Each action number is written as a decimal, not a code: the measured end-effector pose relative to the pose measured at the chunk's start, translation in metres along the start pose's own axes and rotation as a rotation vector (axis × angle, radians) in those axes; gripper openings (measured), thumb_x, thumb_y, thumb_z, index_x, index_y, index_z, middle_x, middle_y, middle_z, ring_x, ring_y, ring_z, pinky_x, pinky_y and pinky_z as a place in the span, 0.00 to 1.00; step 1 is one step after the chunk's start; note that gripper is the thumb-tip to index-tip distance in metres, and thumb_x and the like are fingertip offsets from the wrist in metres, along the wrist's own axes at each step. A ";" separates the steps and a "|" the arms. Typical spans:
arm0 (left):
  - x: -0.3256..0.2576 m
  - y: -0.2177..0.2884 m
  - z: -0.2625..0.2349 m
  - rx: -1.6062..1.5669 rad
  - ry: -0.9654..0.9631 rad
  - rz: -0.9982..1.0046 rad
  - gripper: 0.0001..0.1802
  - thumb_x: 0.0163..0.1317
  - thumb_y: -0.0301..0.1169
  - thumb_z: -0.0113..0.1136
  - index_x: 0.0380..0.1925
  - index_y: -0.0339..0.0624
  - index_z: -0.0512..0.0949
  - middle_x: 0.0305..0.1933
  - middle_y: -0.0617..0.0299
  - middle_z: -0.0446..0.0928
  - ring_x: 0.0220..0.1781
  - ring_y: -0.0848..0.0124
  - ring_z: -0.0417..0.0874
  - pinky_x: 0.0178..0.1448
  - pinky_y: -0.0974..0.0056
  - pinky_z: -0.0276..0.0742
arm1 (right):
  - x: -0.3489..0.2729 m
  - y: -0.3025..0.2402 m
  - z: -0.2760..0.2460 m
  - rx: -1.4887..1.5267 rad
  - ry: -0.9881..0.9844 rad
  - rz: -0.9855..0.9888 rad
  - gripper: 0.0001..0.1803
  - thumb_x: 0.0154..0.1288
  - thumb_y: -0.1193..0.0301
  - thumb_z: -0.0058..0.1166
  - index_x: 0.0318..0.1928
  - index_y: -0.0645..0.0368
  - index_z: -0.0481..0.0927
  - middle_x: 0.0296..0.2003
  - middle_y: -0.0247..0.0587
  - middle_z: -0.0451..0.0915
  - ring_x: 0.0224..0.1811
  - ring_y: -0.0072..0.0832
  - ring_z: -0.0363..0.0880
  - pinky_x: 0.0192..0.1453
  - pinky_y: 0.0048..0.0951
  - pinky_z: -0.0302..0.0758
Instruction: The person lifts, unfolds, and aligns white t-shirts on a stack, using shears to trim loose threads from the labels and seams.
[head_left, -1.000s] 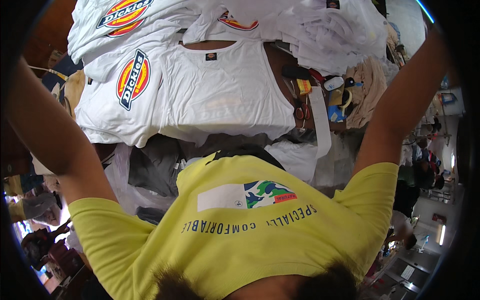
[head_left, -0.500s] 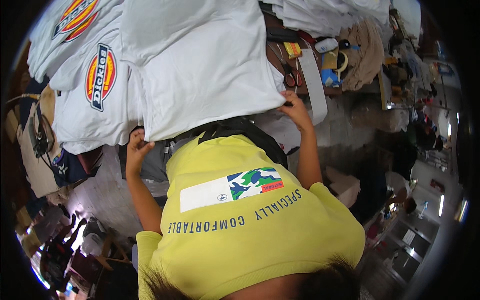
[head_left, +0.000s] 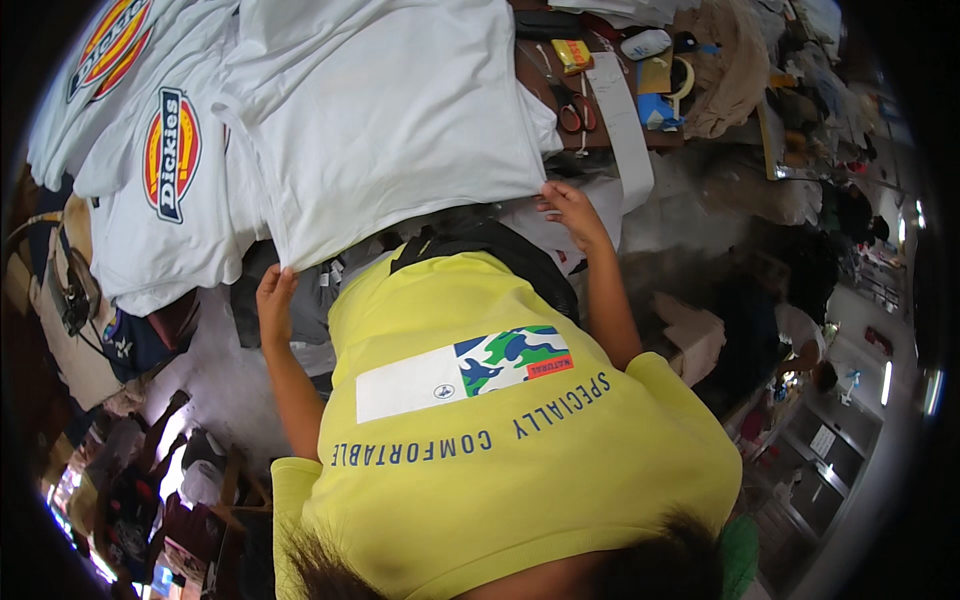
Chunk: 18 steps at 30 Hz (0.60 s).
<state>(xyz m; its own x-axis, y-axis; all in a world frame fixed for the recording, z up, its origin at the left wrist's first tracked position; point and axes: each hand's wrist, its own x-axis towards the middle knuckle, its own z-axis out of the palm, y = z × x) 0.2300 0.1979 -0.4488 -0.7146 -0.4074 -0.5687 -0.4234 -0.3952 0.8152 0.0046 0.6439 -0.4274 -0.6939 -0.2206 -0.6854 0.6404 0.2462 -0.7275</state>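
A plain white T-shirt (head_left: 385, 120) lies spread over the table, its near edge stretched between my two hands. At its near left corner, my left hand (head_left: 275, 298) pinches the hem with closed fingers. The near right corner is pinched by my right hand (head_left: 572, 212), thumb and forefinger on the cloth and the other fingers curled. Just left of it rests a white T-shirt with a red, yellow and blue printed badge (head_left: 172, 155). Another printed white shirt (head_left: 110, 50) lies farther left, partly cut off by the picture's rim.
On the brown tabletop at the right are scissors (head_left: 573, 108), a yellow packet (head_left: 572, 56), a white paper strip (head_left: 622, 130) and a tape roll (head_left: 682, 78). Beige cloth (head_left: 730, 70) is heaped beyond them. Dark and beige bags (head_left: 75, 290) lie at the left.
Both hands have drawn the shirt's near edge slightly toward me, pulling it tauter. The whole scene has shifted a little to the left. Each hand keeps its hold on its corner.
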 end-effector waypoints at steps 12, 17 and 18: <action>-0.009 0.000 0.011 -0.307 0.041 0.121 0.15 0.63 0.45 0.48 0.31 0.47 0.75 0.37 0.67 0.77 0.43 0.74 0.76 0.49 0.65 0.68 | 0.016 -0.005 -0.007 0.007 -0.016 0.101 0.25 0.56 0.45 0.51 0.39 0.54 0.74 0.32 0.31 0.75 0.36 0.23 0.74 0.38 0.24 0.67; -0.008 -0.010 0.010 -0.301 0.071 0.131 0.19 0.62 0.48 0.48 0.33 0.43 0.76 0.37 0.64 0.78 0.42 0.73 0.76 0.50 0.64 0.67 | 0.020 -0.013 -0.006 -0.068 -0.028 0.125 0.27 0.56 0.42 0.48 0.38 0.54 0.73 0.31 0.33 0.75 0.36 0.24 0.74 0.38 0.25 0.67; -0.008 -0.012 0.007 -0.290 0.079 0.132 0.19 0.62 0.48 0.48 0.33 0.43 0.76 0.37 0.64 0.78 0.42 0.73 0.76 0.50 0.64 0.67 | 0.022 -0.012 -0.006 -0.076 -0.029 0.129 0.27 0.56 0.42 0.48 0.38 0.54 0.73 0.32 0.33 0.75 0.36 0.24 0.74 0.38 0.25 0.67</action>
<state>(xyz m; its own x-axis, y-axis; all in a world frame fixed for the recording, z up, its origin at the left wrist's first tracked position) 0.2368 0.2115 -0.4537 -0.7025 -0.5288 -0.4763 -0.1460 -0.5479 0.8237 -0.0205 0.6417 -0.4331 -0.5967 -0.2095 -0.7747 0.6963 0.3448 -0.6295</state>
